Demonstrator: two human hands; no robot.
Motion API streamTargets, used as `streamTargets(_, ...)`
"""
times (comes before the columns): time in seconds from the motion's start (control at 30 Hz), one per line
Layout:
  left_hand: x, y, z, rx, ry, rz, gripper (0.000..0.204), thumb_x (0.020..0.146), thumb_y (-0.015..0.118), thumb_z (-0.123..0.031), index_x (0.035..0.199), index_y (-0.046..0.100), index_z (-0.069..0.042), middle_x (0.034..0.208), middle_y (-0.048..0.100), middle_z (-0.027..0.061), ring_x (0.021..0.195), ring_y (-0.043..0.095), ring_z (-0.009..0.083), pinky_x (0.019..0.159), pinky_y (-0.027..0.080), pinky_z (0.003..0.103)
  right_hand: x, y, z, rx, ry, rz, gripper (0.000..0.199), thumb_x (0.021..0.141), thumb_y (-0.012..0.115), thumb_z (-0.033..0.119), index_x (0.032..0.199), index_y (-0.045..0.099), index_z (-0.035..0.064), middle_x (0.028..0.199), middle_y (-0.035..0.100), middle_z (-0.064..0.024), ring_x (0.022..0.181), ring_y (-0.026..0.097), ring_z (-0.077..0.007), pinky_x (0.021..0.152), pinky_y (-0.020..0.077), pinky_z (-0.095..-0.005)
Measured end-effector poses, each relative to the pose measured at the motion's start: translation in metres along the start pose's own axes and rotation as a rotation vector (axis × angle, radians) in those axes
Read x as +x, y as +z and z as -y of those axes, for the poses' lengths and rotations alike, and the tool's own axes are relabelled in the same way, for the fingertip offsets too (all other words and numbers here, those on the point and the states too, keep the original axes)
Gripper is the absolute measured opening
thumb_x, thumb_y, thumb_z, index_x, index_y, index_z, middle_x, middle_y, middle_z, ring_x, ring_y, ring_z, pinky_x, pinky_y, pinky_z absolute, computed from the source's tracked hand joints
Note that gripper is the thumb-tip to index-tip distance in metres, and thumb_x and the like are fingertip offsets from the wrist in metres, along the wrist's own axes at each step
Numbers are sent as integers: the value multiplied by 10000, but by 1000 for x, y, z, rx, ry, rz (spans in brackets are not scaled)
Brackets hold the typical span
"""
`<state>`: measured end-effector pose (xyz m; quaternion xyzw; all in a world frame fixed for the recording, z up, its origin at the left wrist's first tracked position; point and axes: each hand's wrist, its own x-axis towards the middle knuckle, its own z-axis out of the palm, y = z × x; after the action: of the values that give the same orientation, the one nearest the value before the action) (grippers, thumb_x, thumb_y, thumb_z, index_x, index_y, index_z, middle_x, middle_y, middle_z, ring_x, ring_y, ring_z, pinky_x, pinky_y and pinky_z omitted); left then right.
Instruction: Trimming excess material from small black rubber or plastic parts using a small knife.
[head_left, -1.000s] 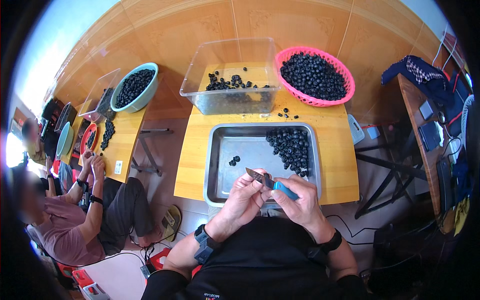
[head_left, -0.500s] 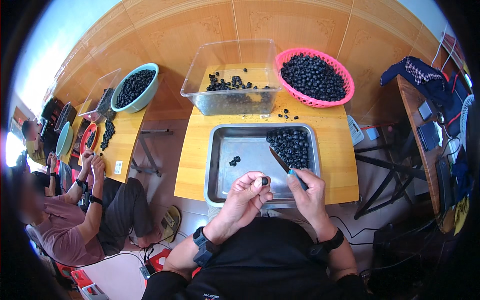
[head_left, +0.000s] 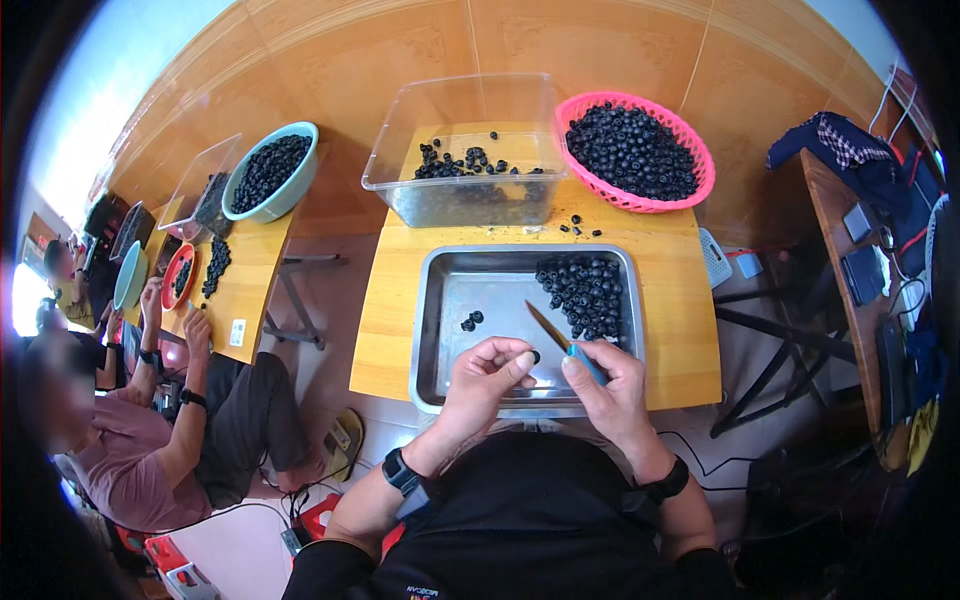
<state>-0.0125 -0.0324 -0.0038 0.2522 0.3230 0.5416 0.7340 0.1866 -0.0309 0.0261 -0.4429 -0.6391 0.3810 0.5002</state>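
Observation:
My left hand (head_left: 487, 378) pinches a small dark round fruit (head_left: 535, 356) between thumb and fingers, over the near edge of a steel tray (head_left: 448, 300). My right hand (head_left: 612, 385) grips a blue-handled knife (head_left: 563, 340), its blade pointing up and left, tip close to the fruit. A pile of dark fruits (head_left: 585, 292) lies in the tray's right half, and two loose ones (head_left: 470, 320) lie at its left.
Behind the tray stand a clear plastic tub (head_left: 462, 150) with some fruits and a pink basket (head_left: 636, 150) full of them. A few fruits (head_left: 580, 225) lie loose on the wooden table (head_left: 390, 300). To the left, another person (head_left: 150, 430) sits at a second table with a teal bowl (head_left: 270, 172).
The knife left the fruit, swung out toward the tray's pile, and now has come back near my left hand. My left hand turned the fruit in its fingertips.

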Motion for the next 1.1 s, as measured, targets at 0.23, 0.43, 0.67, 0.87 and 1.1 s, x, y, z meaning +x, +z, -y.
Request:
streamTargets(0.23,7,-10,-34,1348,263,85,158,886,772,-59,1024,741,10,942,727,173,828,741,311,731,582,378,-6,-14,-14,7,115,-86,331,971,765,257,1055,735,-62,809,658,-73,718,582,-120,637,463,-285)
streamTargets(0.43,20,-18,-49,1684,418,80,134,879,738,-94,991,744,-21,953,711,178,835,714,385,758,584,447,-8,-18,-20,-73,83,-115,316,940,794,240,1053,739,-50,792,655,-86,699,601,-148,628,470,-297)
streamTargets(0.67,46,-41,-54,1981,443,5,124,899,708,-117,985,757,-42,993,704,169,972,693,373,833,569,463,-6,-22,-26,-198,-24,-156,283,883,832,174,1041,738,-42,787,662,-125,669,635,-208,608,482,-326)
streamTargets(0.87,46,-42,-56,1954,461,-19,176,900,724,-147,1028,776,-39,982,696,166,936,698,373,830,572,455,-6,-28,-30,-197,-28,-190,267,894,817,164,1041,730,-41,778,656,-117,669,622,-192,616,479,-316)
streamTargets(1.1,41,-34,-55,1980,522,-69,197,885,750,-148,1046,774,-38,999,689,164,905,695,374,812,574,450,-7,-37,-34,-54,80,-203,285,927,801,191,1044,719,-56,773,646,-40,693,563,-95,622,461,-277)
